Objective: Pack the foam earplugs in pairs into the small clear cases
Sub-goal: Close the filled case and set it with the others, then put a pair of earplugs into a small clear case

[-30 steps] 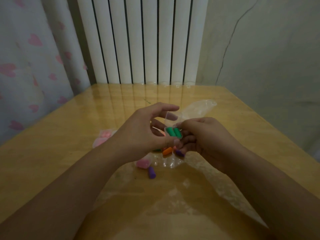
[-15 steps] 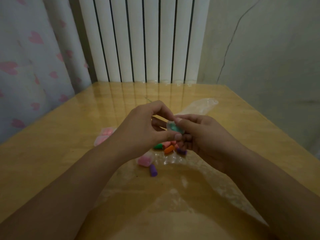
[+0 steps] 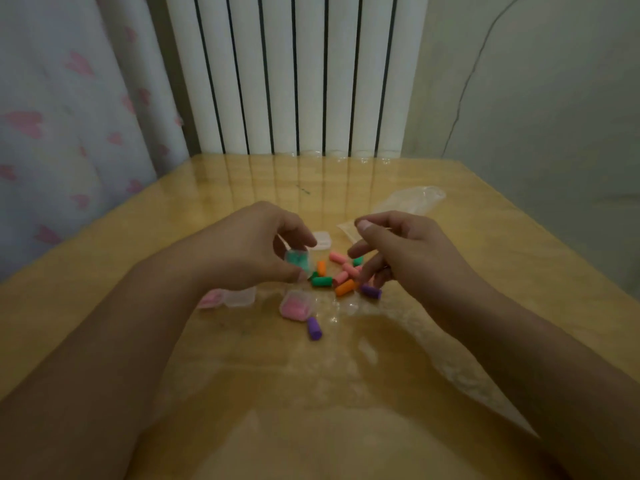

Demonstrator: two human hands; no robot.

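Left hand (image 3: pixel 249 247) pinches small clear plastic case (image 3: pixel 297 260) holding green foam pair, now lid shut. Right hand (image 3: pixel 398 251) has let go, fingers loosely spread over loose coloured foam earplugs (image 3: pixel 341 275) mid-table (next pair, likely). Two pink-filled cases (image 3: pixel 296 306) lie nearer front edge.

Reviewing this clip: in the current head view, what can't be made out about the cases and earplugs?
- Small clear case with green earplugs, head view: left hand grips it; fingers and blur hide whether its lid is latched.
- Pink-filled clear case, head view: left forearm covers most of it.
- Loose foam earplugs, head view: right hand's fingers hide some, so no full count.
- Empty clear case, head view: washed out, lid state unclear.
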